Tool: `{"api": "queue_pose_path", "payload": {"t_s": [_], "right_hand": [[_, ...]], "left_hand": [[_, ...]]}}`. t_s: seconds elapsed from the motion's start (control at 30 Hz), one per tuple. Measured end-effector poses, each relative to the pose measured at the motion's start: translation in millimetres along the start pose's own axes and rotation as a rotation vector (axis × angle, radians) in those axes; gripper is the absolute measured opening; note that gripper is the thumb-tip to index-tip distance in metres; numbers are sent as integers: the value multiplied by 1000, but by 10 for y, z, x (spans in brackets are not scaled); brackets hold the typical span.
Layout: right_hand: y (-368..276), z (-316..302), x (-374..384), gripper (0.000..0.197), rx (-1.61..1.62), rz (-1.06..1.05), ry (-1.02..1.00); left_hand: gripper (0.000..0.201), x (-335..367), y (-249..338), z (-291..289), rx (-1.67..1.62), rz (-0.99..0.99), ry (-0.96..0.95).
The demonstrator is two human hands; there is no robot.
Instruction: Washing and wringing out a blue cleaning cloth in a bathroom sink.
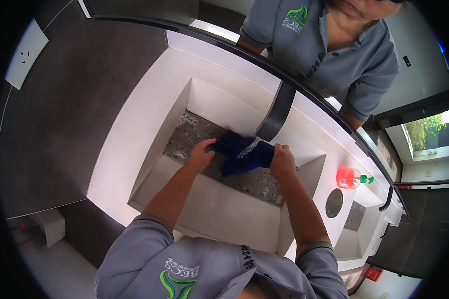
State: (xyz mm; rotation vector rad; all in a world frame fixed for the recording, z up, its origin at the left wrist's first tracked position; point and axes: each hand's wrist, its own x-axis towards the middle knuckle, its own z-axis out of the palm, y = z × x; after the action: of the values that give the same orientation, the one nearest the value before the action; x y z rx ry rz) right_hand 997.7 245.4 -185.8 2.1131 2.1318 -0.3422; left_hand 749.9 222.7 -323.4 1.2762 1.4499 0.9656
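Observation:
A dark blue cloth (244, 152) is stretched between my hands inside the white sink (224, 212), over its speckled grey bottom. My left hand (200, 155) pinches the cloth's left end between thumb and fingers. At the other end, my right hand (283, 162) is closed around the cloth, its back toward me. From the black faucet (277, 112), a stream of water (249, 148) runs onto the middle of the cloth. The cloth's middle sags in folds between my hands.
To the right on the white counter stand a bottle of red liquid with a green pump (348, 178) and a round metal-coloured opening (334, 203). A second sink (353, 224) lies beyond. Behind the faucet, a black-framed mirror (199, 22) reflects me. A wall socket plate (27, 55) is at far left.

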Motion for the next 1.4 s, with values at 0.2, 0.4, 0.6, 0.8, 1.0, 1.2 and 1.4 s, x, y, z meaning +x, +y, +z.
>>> {"api": "queue_pose_path", "payload": {"t_s": [0.2,0.4,0.6,0.8,1.0,1.2,1.4], "right_hand": [[36,-488,-299,17,68,28,60],[315,-623,-386,26,1245,-23,149],[360,-87,-177,28,1075,50,9],[-149,-3,1,24,1776,320,-121],[-331,78,130,44,1686,72,-223],[-331,-70,80,53,1713,-24,-174],[-315,-15,61,52,1947,15,-263]], "left_hand": [[34,-122,-157,148,-103,-112,124],[30,-174,-144,111,-282,-172,222],[29,-136,-172,275,-323,-123,216],[29,-215,-94,243,-332,-183,219],[30,-198,-59,221,-373,-211,212],[31,-174,40,250,-441,-214,198],[32,-133,268,372,-559,-228,132]]}}
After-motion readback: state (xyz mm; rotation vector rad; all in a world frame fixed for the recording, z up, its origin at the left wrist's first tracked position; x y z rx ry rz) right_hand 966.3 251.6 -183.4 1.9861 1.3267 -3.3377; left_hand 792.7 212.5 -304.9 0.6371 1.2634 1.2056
